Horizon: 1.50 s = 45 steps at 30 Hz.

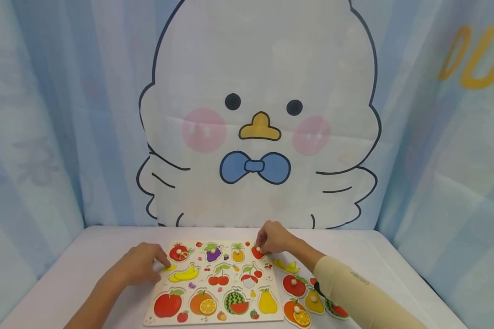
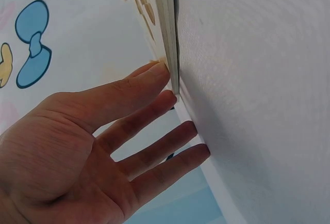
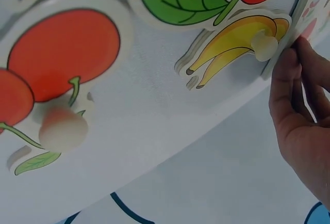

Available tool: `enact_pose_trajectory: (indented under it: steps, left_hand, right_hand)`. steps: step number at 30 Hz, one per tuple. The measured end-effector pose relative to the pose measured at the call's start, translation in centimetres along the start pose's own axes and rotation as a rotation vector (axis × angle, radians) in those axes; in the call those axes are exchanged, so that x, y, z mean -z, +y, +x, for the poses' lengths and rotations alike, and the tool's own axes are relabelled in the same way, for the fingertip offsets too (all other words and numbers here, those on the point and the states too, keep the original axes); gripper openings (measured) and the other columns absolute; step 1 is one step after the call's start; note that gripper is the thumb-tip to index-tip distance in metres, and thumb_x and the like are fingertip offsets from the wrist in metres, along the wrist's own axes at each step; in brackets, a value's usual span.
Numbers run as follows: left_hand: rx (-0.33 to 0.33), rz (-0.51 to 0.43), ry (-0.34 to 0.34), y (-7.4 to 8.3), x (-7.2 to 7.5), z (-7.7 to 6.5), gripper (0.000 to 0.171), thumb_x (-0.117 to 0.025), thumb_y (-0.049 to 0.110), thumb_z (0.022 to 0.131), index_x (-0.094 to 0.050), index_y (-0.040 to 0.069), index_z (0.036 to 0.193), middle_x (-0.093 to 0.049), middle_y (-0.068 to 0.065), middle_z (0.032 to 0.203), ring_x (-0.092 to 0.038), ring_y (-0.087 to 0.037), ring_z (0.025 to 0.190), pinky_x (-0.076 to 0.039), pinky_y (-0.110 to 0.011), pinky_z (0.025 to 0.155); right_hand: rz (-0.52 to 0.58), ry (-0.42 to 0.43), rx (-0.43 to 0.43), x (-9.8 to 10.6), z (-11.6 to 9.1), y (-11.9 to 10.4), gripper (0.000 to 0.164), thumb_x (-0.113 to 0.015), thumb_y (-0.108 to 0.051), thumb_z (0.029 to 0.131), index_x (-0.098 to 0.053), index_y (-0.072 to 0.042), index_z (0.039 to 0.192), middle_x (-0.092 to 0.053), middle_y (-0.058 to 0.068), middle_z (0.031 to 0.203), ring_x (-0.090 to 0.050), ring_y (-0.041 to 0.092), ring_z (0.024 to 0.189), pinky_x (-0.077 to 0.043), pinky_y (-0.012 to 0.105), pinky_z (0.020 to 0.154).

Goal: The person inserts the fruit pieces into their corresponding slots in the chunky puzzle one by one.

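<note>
A wooden fruit puzzle board (image 1: 214,294) lies on the table. My left hand (image 1: 142,263) rests at its upper left edge; in the left wrist view, the thumb (image 2: 152,77) touches the board's side and the other fingers extend loosely. At the upper right corner, my right hand (image 1: 275,237) pinches a strawberry puzzle piece (image 1: 256,252) over its picture spot. In the right wrist view those fingertips are partly hidden by the board's edge. Knobbed pomegranate (image 1: 179,252), grape (image 1: 212,252) and pineapple (image 1: 238,253) pieces sit in the top row.
Right of the board lie several loose knobbed pieces, among them a banana (image 1: 286,266), an apple (image 1: 294,286), an orange (image 1: 297,314), a pear (image 1: 314,302) and a watermelon (image 1: 335,310), partly under the right sleeve (image 1: 354,288). A curtain with a cartoon bird (image 1: 259,192) hangs behind the table.
</note>
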<state>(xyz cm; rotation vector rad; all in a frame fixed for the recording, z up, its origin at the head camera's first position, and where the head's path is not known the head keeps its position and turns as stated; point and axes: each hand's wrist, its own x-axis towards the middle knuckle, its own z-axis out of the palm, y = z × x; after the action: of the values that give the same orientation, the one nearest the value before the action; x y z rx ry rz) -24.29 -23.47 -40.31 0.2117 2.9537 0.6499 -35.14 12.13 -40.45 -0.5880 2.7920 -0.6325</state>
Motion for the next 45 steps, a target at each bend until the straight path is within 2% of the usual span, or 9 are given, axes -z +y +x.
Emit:
enact_pose_trajectory:
  steps: [7, 16, 23, 33, 45]
  left_hand:
    - [0.002, -0.021, -0.007, 0.0, 0.1, -0.3, 0.027, -0.085, 0.007, 0.067, -0.076, 0.019, 0.090, -0.066, 0.000, 0.102, -0.056, -0.032, 0.107, -0.047, -0.056, 0.092]
    - [0.008, -0.014, -0.004, -0.2, 0.2, -0.4, 0.028, -0.085, 0.008, 0.067, -0.076, 0.020, 0.090, -0.066, 0.000, 0.102, -0.056, -0.031, 0.107, -0.047, -0.056, 0.092]
    - [0.009, -0.009, -0.008, -0.2, 0.3, -0.4, 0.027, -0.085, 0.008, 0.066, -0.076, 0.019, 0.090, -0.066, -0.001, 0.103, -0.056, -0.033, 0.108, -0.046, -0.057, 0.092]
    - [0.001, -0.001, -0.006, -0.3, 0.1, -0.2, 0.027, -0.085, 0.008, 0.067, -0.076, 0.019, 0.090, -0.066, -0.001, 0.102, -0.056, -0.032, 0.106, -0.047, -0.057, 0.092]
    - [-0.007, -0.009, -0.009, -0.1, -0.2, 0.2, 0.028, -0.085, 0.008, 0.066, -0.076, 0.019, 0.091, -0.066, -0.001, 0.102, -0.056, -0.032, 0.107, -0.047, -0.056, 0.091]
  right_hand:
    - [0.008, 0.018, 0.078, 0.6, -0.7, 0.9, 0.014, -0.079, -0.012, 0.078, -0.071, -0.016, 0.089, -0.062, -0.006, 0.077, -0.058, 0.014, 0.072, -0.053, 0.023, 0.064]
    - [0.028, 0.096, 0.021, 1.5, -2.9, 2.6, 0.008, -0.075, -0.015, 0.082, -0.071, -0.018, 0.088, -0.061, -0.004, 0.080, -0.056, 0.016, 0.075, -0.053, 0.025, 0.066]
    - [0.028, 0.081, -0.006, 1.9, -4.7, 3.6, 0.004, -0.075, -0.019, 0.083, -0.071, -0.020, 0.085, -0.062, -0.006, 0.079, -0.056, 0.016, 0.075, -0.053, 0.027, 0.070]
    - [0.025, -0.009, -0.058, 1.4, -6.6, 4.5, 0.015, -0.080, -0.024, 0.077, -0.067, -0.020, 0.080, -0.060, -0.001, 0.074, -0.056, 0.016, 0.069, -0.051, 0.026, 0.060]
    - [0.042, 0.024, -0.090, 0.7, -7.0, 4.8, 0.015, -0.081, -0.020, 0.076, -0.066, -0.018, 0.077, -0.060, -0.001, 0.073, -0.056, 0.016, 0.067, -0.052, 0.025, 0.061]
